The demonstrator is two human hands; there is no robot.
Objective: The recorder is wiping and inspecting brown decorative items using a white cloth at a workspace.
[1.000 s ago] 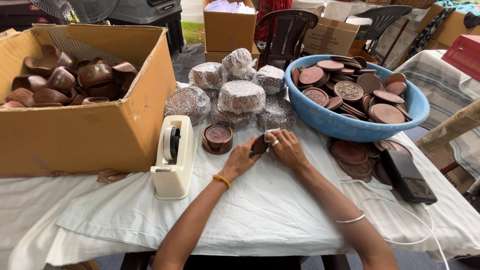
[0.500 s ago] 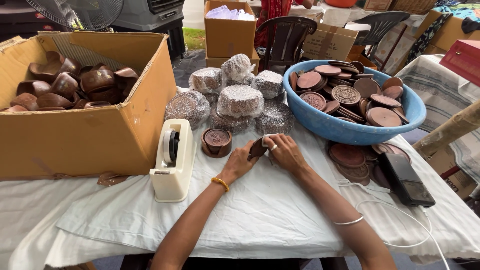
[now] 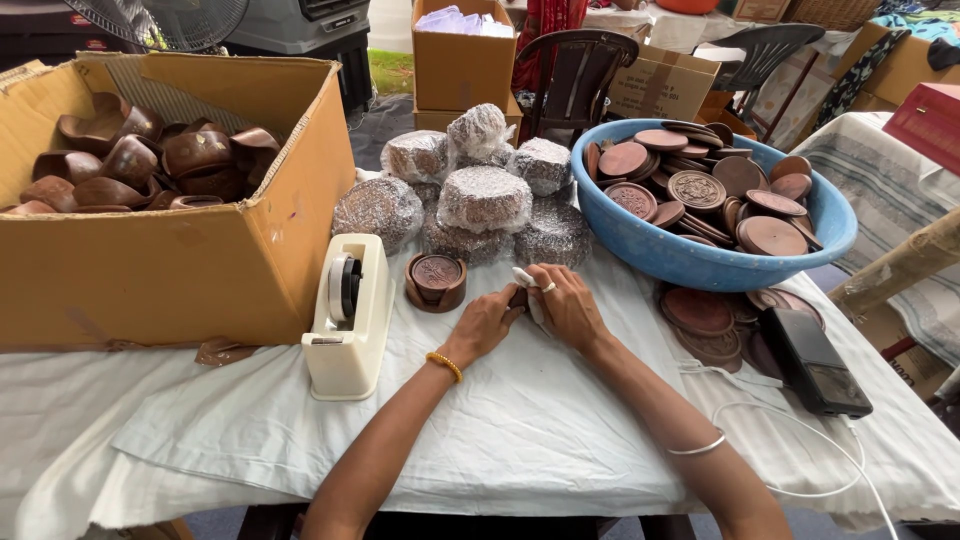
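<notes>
Foil-wrapped bundles [image 3: 484, 198] stand behind both hands [image 3: 530, 315].

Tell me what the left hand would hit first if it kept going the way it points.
The left hand points up-right, already touching the small dark piece held with the right hand; past them, probably the foil-wrapped stacks.

between my left hand [image 3: 487, 322] and my right hand [image 3: 566, 305] sits a small dark brown round piece [image 3: 519, 296], mostly hidden by my fingers, so i can't tell its face or pattern. a bit of white wrap [image 3: 527, 284] shows at its top edge and runs down beside it. it is low over the white-covered desk [image 3: 520, 440], just right of a round brown coaster holder [image 3: 436, 281].
</notes>
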